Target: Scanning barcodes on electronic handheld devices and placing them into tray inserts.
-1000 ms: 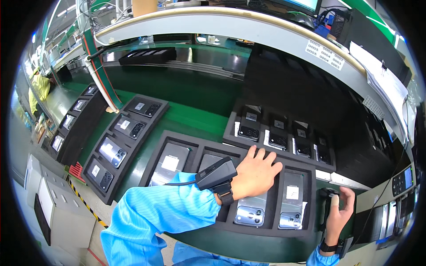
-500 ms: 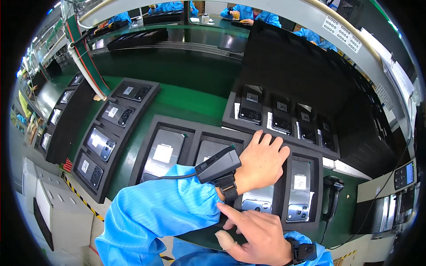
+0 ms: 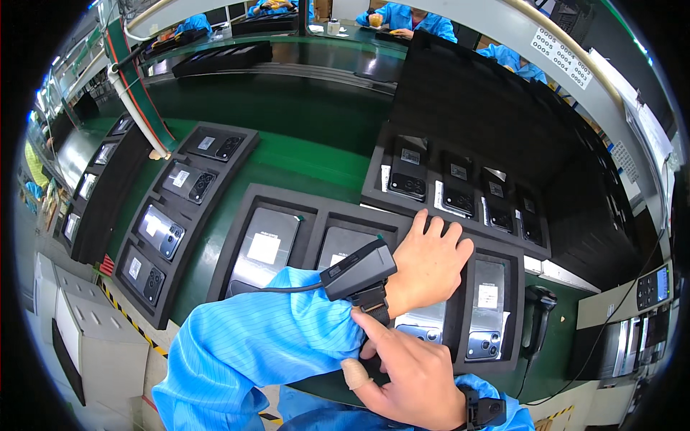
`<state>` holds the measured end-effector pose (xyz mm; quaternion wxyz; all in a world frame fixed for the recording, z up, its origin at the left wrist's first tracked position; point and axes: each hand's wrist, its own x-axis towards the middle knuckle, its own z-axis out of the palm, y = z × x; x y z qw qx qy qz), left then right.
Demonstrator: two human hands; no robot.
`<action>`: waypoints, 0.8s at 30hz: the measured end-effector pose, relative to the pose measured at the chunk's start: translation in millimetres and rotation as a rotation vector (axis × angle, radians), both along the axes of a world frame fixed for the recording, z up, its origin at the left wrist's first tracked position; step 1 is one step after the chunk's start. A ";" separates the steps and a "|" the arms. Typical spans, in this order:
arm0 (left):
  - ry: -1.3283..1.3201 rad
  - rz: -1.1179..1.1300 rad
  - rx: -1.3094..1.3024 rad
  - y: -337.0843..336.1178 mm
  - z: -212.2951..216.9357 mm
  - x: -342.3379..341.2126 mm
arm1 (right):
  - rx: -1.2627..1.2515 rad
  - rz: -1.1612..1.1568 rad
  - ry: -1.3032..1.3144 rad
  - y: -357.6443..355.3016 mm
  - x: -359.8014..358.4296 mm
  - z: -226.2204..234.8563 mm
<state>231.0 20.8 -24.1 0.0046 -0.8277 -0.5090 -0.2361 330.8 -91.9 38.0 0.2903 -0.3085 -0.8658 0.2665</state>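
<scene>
1. Head view, looking down at a green workbench; far left, a long black foam tray (image 3: 188, 215) runs away from the viewer with four phones lying camera side up in its slots.
2. Just right of it, a second black foam tray (image 3: 241, 215) lies across the near bench; its leftmost slot holds a phone (image 3: 264, 248) with a white sticker on it.
3. The left arm, in a blue sleeve (image 3: 266, 337), crosses over this tray from the lower left.
4. A black wrist-worn scanner (image 3: 359, 269) is strapped on the left wrist, with a cable running back along the sleeve.
5. The left hand (image 3: 425, 266) lies flat, fingers spread and open, pressed on a phone in the tray's middle slot; it grips nothing.
6. The right hand (image 3: 406, 373) reaches across from below, its fingers curled loosely and its fingertips touching the scanner strap at the sleeve cuff; a plaster wraps the thumb.
7. Farther right, another phone (image 3: 485, 309) sits in the tray's last slot.
8. Behind, a smaller tray (image 3: 374, 188) holds four dark phones.
9. Far right, a black handheld scanner (image 3: 535, 309) stands on the bench.
</scene>
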 end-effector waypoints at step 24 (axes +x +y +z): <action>0.007 -0.002 -0.010 0.3 1.6 -2.4 | -0.153 0.071 0.024 -3.0 32.0 -1.1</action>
